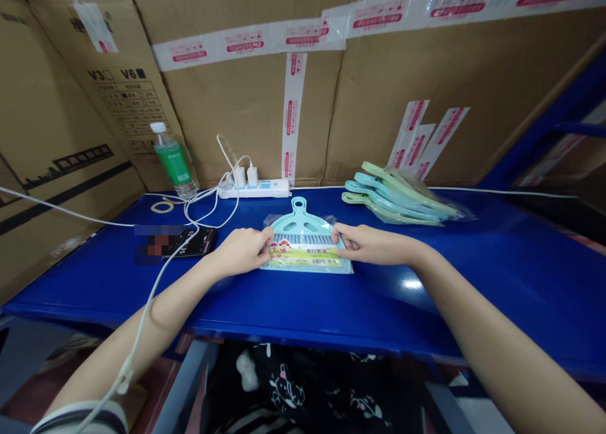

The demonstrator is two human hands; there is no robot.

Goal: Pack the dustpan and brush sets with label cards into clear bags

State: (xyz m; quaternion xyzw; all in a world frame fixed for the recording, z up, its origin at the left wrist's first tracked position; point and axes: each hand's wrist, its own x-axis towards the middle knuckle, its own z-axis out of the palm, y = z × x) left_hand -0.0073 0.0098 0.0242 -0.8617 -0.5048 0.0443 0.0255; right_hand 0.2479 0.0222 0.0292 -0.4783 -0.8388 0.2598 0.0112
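Observation:
A light blue dustpan and brush set (303,226) in clear plastic wrap lies flat on the blue table, its looped handle pointing away from me. A printed label runs across its middle, over the grey bristles. My left hand (249,248) pinches the left side of the wrapped set at the label's edge. On the opposite side my right hand (362,243) grips the wrapper with thumb and fingers closed. Further back on the right is a pile of wrapped dustpans (402,197) in pale green and light blue, handles toward the left.
A power strip (272,188) with two white chargers sits against the cardboard wall (237,106). Left of it stands a green-labelled bottle (174,164). White cables trail over the left side, one crossing my left arm. A phone (195,241) lies on the blue table (293,308).

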